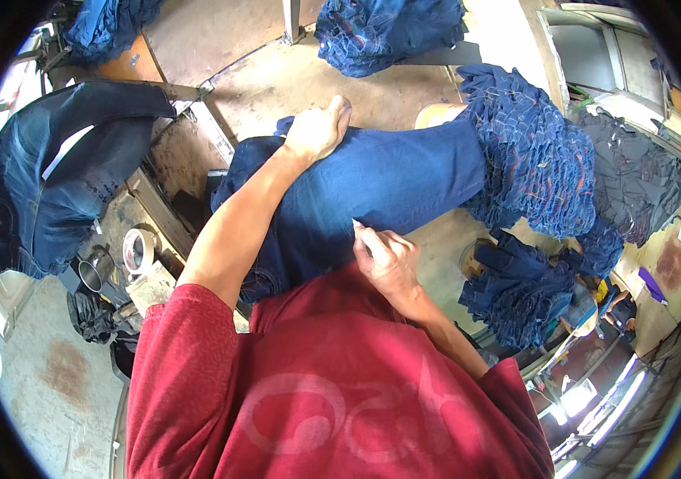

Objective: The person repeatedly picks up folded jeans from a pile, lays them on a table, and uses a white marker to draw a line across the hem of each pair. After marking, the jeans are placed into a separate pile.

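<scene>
A pair of blue denim jeans (388, 176) lies spread in front of me, one leg reaching right toward a stack of denim. My left hand (320, 134) is closed at the far edge of this denim, gripping it, its fingertips partly hidden. Over the near edge, my right hand (388, 262) has its thumb and index finger pressed together near the cloth. A small pale tip shows at that pinch; whether it is a nail or a held thing is unclear. The near part of the jeans rests against my red shirt (340, 375).
Stacked blue denim (528, 152) and dark grey garments (632, 172) stand at the right, a lower denim pile (516, 291) nearer. Another denim bundle (388, 32) lies at the far side. Dark jeans (77, 168) hang at left, above a tape roll (139, 251) and metal cup (97, 269).
</scene>
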`<act>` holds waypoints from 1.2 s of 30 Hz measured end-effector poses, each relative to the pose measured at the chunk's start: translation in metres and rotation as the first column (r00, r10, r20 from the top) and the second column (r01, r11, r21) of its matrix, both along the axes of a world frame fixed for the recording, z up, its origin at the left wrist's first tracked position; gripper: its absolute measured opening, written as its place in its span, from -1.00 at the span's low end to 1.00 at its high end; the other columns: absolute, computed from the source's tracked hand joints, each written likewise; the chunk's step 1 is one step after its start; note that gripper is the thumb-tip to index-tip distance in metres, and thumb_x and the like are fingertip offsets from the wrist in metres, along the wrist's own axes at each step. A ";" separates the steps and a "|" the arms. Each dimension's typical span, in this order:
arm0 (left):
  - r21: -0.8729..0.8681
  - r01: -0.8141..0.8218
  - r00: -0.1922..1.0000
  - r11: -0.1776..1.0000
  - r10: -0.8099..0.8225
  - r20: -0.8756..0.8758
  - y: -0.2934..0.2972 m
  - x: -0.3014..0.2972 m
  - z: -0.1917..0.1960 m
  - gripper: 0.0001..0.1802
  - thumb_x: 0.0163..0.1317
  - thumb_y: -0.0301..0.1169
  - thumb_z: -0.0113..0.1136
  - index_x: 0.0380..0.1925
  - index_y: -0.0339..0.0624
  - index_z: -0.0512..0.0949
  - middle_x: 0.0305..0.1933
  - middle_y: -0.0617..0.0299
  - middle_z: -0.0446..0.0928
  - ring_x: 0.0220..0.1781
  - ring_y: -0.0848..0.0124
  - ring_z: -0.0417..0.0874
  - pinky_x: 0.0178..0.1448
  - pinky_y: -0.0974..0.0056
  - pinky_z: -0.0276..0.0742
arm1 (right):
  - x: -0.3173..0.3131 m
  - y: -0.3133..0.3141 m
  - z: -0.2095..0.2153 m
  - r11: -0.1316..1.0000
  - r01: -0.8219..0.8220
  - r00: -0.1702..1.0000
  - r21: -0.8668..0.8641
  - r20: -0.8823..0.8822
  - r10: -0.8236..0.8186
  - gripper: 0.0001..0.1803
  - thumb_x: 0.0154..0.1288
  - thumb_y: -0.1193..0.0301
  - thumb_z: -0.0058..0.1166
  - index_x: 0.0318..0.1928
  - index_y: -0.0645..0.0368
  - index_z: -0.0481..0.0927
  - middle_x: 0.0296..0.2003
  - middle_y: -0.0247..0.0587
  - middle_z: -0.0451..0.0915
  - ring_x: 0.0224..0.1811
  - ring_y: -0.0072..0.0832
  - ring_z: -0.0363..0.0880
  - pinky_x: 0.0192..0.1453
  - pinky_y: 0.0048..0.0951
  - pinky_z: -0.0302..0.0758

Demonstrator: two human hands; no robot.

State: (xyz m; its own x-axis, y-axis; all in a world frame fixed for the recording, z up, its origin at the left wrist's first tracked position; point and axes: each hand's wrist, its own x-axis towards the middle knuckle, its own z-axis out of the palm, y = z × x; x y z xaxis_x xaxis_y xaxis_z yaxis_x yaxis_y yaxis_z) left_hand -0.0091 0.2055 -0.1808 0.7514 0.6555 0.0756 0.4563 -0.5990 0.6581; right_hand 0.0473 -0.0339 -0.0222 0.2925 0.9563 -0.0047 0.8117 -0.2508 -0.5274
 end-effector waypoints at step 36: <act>0.272 -0.145 0.979 0.951 0.178 -0.101 -0.166 -0.139 0.184 -0.76 0.19 -0.44 0.51 -0.18 -0.16 0.65 0.06 0.16 0.60 0.06 0.07 0.58 0.21 -0.05 0.43 | 0.032 0.026 0.005 0.705 -0.080 0.326 -0.705 -0.687 -0.650 -0.66 0.52 0.09 0.41 -0.10 0.12 0.80 -0.57 -0.67 0.36 -0.65 -0.81 0.19 -0.58 -0.54 0.12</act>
State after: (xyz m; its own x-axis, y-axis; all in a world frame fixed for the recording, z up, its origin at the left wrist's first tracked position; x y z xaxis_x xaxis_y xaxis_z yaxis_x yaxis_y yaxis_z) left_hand -0.1480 0.0391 0.0035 0.6513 0.7384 0.1748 0.6284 -0.6540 0.4212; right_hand 0.0795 -0.0081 -0.0173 0.0139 0.4823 -0.8759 -0.2125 -0.8545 -0.4739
